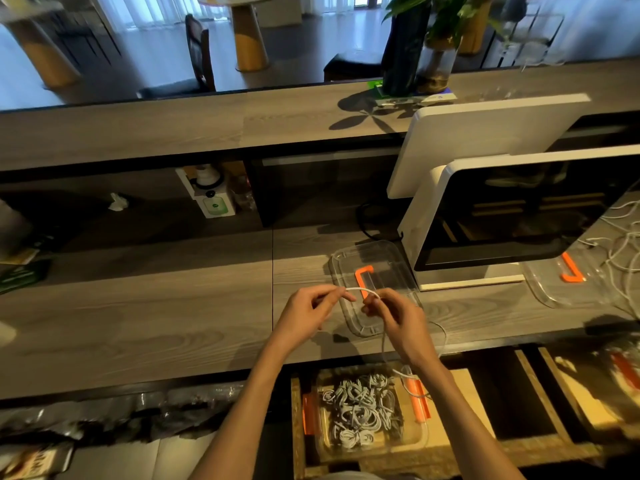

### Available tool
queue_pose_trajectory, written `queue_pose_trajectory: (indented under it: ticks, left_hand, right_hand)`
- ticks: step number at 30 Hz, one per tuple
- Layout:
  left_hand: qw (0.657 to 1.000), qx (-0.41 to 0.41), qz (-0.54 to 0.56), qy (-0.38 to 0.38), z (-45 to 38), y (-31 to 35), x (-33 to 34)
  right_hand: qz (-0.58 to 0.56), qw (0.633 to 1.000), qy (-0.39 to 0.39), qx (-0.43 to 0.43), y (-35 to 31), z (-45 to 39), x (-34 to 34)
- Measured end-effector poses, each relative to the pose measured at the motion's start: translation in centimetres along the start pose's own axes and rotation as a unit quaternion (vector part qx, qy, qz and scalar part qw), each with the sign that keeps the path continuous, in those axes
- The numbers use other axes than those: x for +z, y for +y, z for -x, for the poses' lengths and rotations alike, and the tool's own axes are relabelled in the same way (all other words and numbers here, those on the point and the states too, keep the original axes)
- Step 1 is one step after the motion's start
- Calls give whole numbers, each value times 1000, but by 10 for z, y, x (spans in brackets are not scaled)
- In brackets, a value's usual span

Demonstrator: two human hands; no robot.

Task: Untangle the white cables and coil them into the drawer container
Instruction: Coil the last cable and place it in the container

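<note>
A thin white cable (362,290) arches between the left hand (309,311) and right hand (393,317), each pinching it above the desk (138,306). Its slack trails beneath the right hand toward the clear container (367,410) in the open drawer (460,393), where grey-white coils lie heaped.

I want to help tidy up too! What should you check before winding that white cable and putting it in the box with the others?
1. Both hands hold the white cable: ok, left hand and right hand each pinch it.
2. Container in the open drawer is uncovered: ok, its clear lid lies on the desk.
3. Room left inside: ok, coiled cables fill part of it.
4. Cable's loose end free of knots: cannot tell, it trails down past the desk edge.
5. More cables waiting: ok, a loose tangle lies at far right.
</note>
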State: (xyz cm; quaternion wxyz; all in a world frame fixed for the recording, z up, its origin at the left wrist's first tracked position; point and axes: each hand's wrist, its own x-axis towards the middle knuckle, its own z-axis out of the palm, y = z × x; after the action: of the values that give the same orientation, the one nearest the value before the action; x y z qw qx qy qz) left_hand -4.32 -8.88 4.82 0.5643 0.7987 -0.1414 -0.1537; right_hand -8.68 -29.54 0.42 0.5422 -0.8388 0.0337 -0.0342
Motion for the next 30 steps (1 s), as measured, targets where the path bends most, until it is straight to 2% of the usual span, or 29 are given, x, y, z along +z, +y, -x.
queue_pose_trajectory:
  ticks: [3,5,7,10,17,21,24,27,30]
  left_hand:
    - [999,-10,8,38,3,-2,2]
    - [998,-28,40,27,7,-3,2]
    - [992,-32,121,20,12,-7,3]
    - [971,-33,229,62,13,-12,11]
    - [950,-70,299,66,13,-14,20]
    - [949,-65,297,80,16,-22,21]
    - [933,-77,325,131,18,-24,23]
    - [902,-99,370,197,17,-26,23]
    - [859,-105,454,211,18,-26,22]
  right_hand:
    - [-32,999,7,20,-4,0,-9]
    - [-40,999,21,19,-4,0,-17]
    - [-47,998,27,21,-7,0,-24]
    - [-48,998,13,35,-12,-1,-24]
    - [-98,992,-2,82,-9,7,-27]
    - [-82,992,-73,68,-3,15,-27]
    - [-81,990,-95,60,2,22,-27]
    - [-13,992,-118,41,5,27,-28]
    - [107,967,-233,6,3,30,-31]
